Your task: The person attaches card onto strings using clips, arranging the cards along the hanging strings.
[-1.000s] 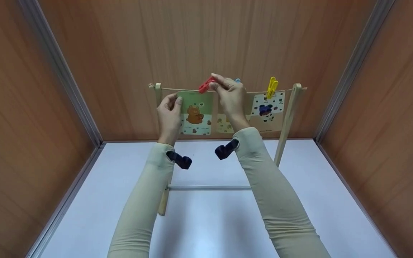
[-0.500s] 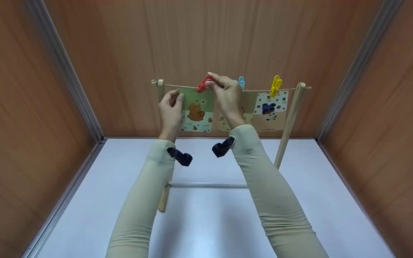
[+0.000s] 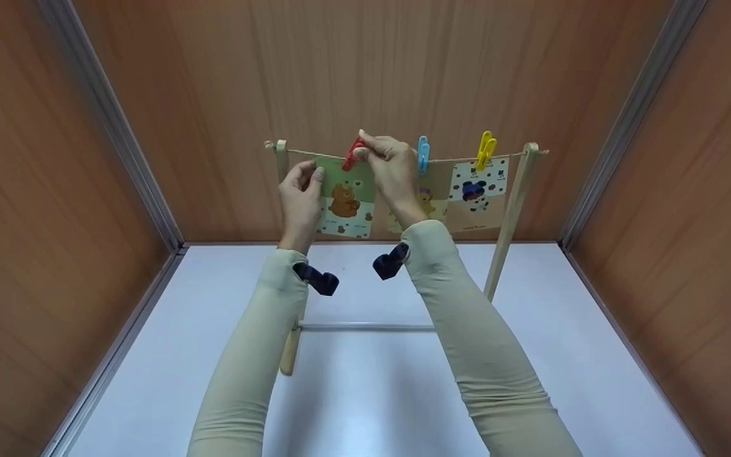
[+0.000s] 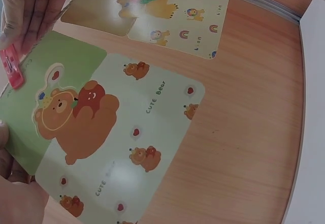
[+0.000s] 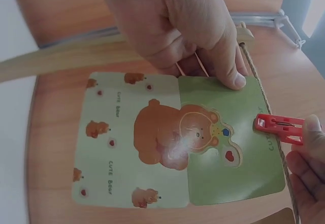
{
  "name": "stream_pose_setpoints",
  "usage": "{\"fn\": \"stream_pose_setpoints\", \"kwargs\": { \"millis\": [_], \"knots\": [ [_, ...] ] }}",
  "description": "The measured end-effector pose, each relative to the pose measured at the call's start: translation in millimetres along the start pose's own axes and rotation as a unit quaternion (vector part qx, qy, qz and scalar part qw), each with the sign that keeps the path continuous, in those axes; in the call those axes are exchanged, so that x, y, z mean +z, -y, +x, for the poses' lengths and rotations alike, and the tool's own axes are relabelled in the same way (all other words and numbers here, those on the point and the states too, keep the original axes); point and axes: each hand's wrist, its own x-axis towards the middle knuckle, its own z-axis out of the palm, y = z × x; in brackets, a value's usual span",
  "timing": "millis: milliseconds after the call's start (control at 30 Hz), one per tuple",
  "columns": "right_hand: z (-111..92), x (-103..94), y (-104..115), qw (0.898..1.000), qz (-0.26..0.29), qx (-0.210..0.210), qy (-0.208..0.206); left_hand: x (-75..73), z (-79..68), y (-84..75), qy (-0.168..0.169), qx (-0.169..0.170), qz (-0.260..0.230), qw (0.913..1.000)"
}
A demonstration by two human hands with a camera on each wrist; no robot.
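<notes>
Between thumb and fingers, my left hand [image 3: 300, 202] pinches the left edge of a green and white bear card [image 3: 344, 200], which hangs against a string [image 3: 315, 154]. My right hand [image 3: 393, 172] pinches a red clothespin [image 3: 351, 155] by its handle end. In the right wrist view the red clothespin [image 5: 279, 128] has its tip over the card's top edge, at the string [image 5: 260, 84]. Right of that hand, a blue clothespin [image 3: 423, 154] stands on the string above a yellowish animal card [image 3: 432, 206], partly hidden by my right hand.
A yellow clothespin [image 3: 485, 151] holds another card [image 3: 478, 197] at the right end of the string. Wooden posts [image 3: 510, 222] carry the string, with a crossbar [image 3: 365, 327] lower down. Wood-grain walls [image 3: 670, 209] enclose a white surface [image 3: 353, 393].
My right hand has moved slightly left and down with the red clothespin, which now sits over the card's top edge. More of the blue clothespin shows. My left hand keeps its pinch.
</notes>
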Motion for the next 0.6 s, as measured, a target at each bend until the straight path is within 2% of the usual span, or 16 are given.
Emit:
{"fn": "stream_pose_setpoints", "kwargs": {
  "millis": [300,600],
  "knots": [
    [2.4,-2.0,0.7,0.998,-0.038,0.005,0.047,0.8,3.3,0.9,0.007,0.009,0.010,0.9999],
    [1.3,-3.4,-0.9,0.993,-0.075,0.006,0.087,0.4,3.5,0.2,0.012,0.005,0.017,0.9998]
  ]
}}
